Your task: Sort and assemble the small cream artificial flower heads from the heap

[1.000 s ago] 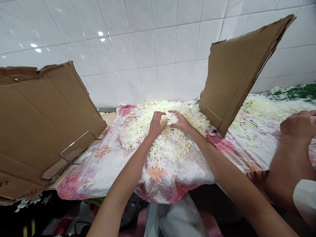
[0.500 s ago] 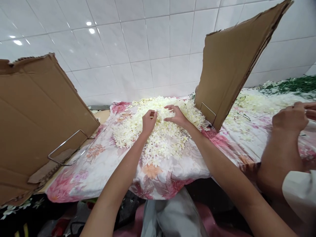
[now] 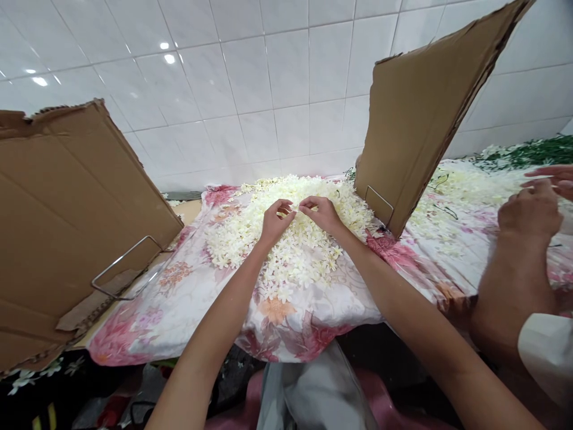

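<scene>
A heap of small cream-white artificial flowers [image 3: 295,257] lies on a pink floral cloth [image 3: 188,304] covering the table. My left hand [image 3: 274,222] and my right hand [image 3: 321,214] hover over the middle of the heap, fingertips nearly meeting. Both pinch small flower pieces between thumb and fingers. What exactly sits between the fingertips is too small to make out.
A cardboard sheet [image 3: 71,221] on a wire stand leans at the left, another cardboard sheet [image 3: 425,107] stands at the right. A co-worker's hand [image 3: 530,215] works over more flowers at the far right. Green stems [image 3: 523,152] lie by the tiled wall.
My hands lifted slightly off the heap and drew their fingertips together. The co-worker's hand shifted a little.
</scene>
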{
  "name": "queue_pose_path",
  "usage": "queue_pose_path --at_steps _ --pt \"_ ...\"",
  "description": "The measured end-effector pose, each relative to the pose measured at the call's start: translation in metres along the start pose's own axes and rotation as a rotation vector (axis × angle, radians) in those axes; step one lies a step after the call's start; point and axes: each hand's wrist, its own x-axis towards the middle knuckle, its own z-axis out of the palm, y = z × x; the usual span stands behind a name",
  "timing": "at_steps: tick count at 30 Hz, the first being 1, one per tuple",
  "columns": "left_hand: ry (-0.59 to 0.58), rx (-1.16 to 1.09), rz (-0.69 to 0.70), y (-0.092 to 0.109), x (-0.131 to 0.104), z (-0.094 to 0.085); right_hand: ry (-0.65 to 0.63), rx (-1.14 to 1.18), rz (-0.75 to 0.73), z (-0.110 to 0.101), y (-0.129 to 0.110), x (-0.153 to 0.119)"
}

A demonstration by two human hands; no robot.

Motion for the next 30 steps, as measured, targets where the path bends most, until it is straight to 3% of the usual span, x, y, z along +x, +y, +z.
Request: queue_pose_path --at_steps 16,30 --pt "-0.153 -0.002 0.058 -0.017 0.002 0.006 0.036 0.280 0.211 0.003 0.007 0.005" --pt "-0.085 -0.045 0.054 -0.013 0.003 0.004 -0.018 0.192 0.135 0.002 0.004 0.003"
